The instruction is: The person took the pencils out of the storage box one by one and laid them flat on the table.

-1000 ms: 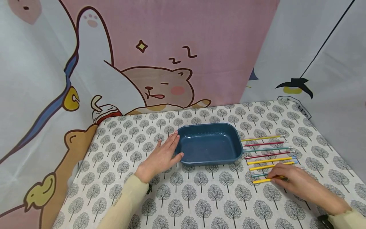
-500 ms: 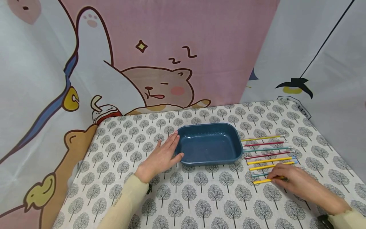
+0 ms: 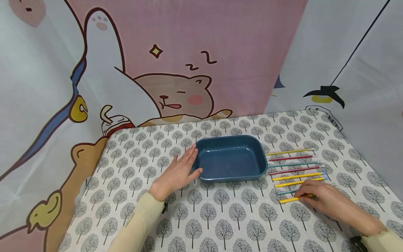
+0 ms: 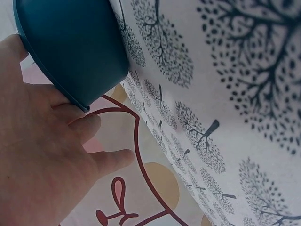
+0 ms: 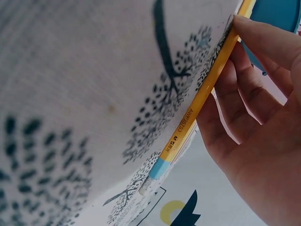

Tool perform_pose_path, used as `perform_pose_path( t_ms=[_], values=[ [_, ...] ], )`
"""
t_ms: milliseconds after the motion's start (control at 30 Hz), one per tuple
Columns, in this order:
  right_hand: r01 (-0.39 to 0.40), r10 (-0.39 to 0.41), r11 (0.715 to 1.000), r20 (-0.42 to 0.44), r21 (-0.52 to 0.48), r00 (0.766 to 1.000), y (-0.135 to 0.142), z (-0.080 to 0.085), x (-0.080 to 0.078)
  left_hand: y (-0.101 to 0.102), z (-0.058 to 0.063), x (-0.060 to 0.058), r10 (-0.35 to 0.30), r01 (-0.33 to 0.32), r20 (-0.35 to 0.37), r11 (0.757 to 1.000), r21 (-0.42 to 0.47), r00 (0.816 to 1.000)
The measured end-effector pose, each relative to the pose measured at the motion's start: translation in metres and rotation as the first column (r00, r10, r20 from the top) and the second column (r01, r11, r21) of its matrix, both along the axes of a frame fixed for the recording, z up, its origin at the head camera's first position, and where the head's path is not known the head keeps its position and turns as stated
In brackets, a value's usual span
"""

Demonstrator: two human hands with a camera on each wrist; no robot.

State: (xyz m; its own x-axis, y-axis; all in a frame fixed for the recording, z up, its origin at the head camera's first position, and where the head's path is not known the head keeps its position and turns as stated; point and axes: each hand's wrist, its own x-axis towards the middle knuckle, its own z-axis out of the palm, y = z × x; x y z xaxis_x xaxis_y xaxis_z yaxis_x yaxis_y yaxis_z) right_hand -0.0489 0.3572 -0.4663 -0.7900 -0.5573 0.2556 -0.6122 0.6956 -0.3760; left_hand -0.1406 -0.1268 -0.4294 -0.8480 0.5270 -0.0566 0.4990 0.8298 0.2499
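Note:
A blue rectangular dish [image 3: 230, 159] sits on the cloth-covered table. My left hand [image 3: 177, 174] rests against its left rim, fingers extended and spread; the left wrist view has the thumb and fingertips touching the dish rim [image 4: 54, 87]. To the right of the dish, my right hand [image 3: 324, 197] pinches the nearest yellow pencil [image 3: 288, 200] between thumb and fingers, low over the cloth. In the right wrist view this pencil [image 5: 188, 113] has a light-blue band and an eraser end. Just beyond it lies a green pencil [image 3: 284, 192], partly hidden by the hand.
Several more pencils lie roughly parallel right of the dish: yellow [image 3: 299, 182], red [image 3: 296, 170], green [image 3: 294, 164] and others. The tree-print tablecloth [image 3: 220, 217] meets a cartoon-printed backdrop [image 3: 245, 52] at the back and sides.
The tip of the pinched yellow pencil has shifted very slightly to the right. Both hands and the dish look otherwise still.

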Motion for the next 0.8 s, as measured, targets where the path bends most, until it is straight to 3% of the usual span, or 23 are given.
perform_pose_path(
  t_ms=[500,800],
  values=[
    [0.079,-0.081,0.995,0.029,0.056,0.996,-0.004,0.003,0.003,-0.002,0.000,0.000,0.006,-0.006,0.002,1.000,0.011,1.000],
    [0.176,-0.174,0.982,-0.030,0.074,0.984,-0.012,0.026,0.005,-0.003,0.000,0.000,0.010,-0.010,0.003,0.999,0.037,1.000]
  ],
)
